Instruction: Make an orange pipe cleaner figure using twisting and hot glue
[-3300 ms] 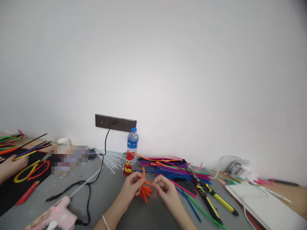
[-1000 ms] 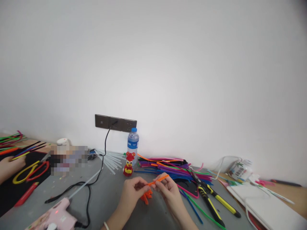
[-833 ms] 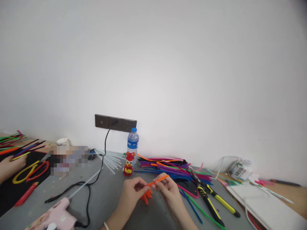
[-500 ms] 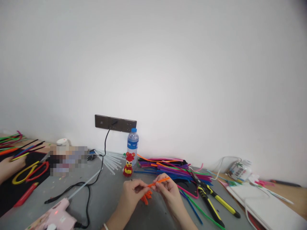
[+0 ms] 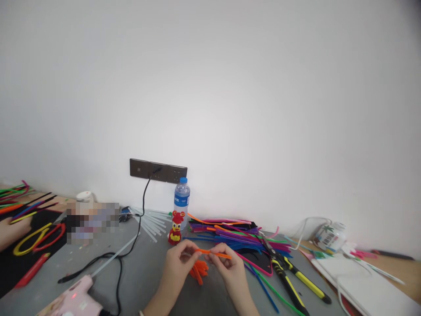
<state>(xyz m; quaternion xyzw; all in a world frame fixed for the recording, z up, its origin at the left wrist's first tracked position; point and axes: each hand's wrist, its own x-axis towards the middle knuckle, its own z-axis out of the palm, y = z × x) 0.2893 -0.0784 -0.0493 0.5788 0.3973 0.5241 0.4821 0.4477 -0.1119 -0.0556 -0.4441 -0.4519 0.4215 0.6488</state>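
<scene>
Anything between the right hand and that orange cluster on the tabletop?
Nothing visible: only grey tabletop shows between the right hand and the orange cluster. The left hand is on its other side; the orange stem pinched by both hands crosses above it in view.

A thin pale band (image 5: 141, 313) shows on the left wrist (image 5: 159, 299).

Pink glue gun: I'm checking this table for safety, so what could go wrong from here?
The glue gun shows a red light, so it may be hot if the left hand strays onto it. The black cable loops between them; a forearm could snag it and drag the gun. The bottle, if knocked, might topple the red figure in front.
</scene>
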